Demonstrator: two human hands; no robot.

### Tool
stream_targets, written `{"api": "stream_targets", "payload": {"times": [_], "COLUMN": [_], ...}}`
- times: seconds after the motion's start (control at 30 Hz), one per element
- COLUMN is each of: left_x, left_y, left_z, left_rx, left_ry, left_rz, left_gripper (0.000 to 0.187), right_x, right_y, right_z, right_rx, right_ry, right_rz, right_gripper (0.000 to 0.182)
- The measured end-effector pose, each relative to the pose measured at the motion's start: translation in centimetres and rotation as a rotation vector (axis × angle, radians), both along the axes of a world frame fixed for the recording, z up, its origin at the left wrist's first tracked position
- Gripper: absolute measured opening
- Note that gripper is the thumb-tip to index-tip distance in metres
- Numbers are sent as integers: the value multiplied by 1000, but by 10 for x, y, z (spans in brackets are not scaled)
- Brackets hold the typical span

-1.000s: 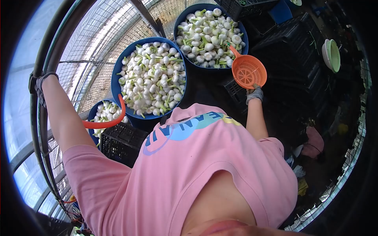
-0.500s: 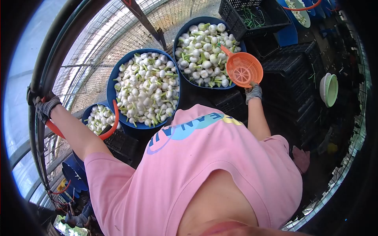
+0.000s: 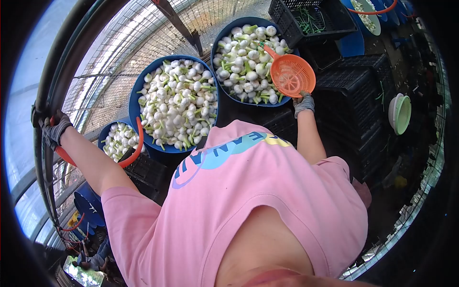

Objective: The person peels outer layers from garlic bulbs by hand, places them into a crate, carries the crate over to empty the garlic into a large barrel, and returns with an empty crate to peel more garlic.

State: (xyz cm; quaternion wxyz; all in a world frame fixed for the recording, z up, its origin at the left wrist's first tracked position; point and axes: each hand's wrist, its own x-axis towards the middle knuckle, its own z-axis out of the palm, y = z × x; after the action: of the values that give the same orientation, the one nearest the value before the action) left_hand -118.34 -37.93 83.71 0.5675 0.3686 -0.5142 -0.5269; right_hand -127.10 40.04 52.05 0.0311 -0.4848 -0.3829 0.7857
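Note:
My right hand (image 3: 304, 104), in a grey work glove, grips the near rim of an orange plastic colander (image 3: 302, 71) with a handle. The colander is held tilted at the right edge of a blue tub (image 3: 219, 38) heaped with garlic bulbs (image 3: 248, 60) on short green stems. My left hand (image 3: 56, 128), gloved too, is closed around a dark metal pole (image 3: 42, 95) at the far left. An orange hose (image 3: 131, 161) curves beneath the left wrist. Closer to the left arm stands a second blue tub (image 3: 133, 100) full of garlic.
A smaller blue tub (image 3: 101, 136) of garlic stands behind the hose. At the top right a black crate (image 3: 311, 38) holds green stems. Black crates (image 3: 354, 91) are stacked on the right, beside a pale green basket (image 3: 402, 114). Wire mesh (image 3: 110, 57) runs behind the tubs.
My right hand and the colander have shifted slightly left and up, farther over the tub. The left hand stays at the pole.

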Motion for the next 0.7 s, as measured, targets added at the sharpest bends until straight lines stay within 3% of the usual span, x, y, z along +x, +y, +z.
{"api": "stream_targets", "payload": {"times": [0.07,0.17,0.2,0.33,0.53,0.63,0.7], "left_x": [-1,4,1,0,-16,-13,4], "left_y": [24,-10,-7,-9,100,122,84], "left_z": [11,0,1,5,49,45,5], "left_rx": [246,253,290,300,467,493,510], "left_ry": [403,429,462,333,185,37,-4], "left_rz": [-113,-211,-132,-104,-8,38,-100], "left_gripper": [28,29,30,30,46,57,59], "right_x": [0,-1,1,-6,-36,-66,-95], "right_y": [10,12,12,13,14,15,22], "right_z": [-7,-2,3,12,32,55,65], "right_rx": [-32,-9,11,22,20,16,24], "right_ry": [-8,-22,-34,-15,44,143,178], "right_rz": [34,27,23,-4,3,-15,-6], "right_gripper": [31,33,33,30,32,31,31]}}
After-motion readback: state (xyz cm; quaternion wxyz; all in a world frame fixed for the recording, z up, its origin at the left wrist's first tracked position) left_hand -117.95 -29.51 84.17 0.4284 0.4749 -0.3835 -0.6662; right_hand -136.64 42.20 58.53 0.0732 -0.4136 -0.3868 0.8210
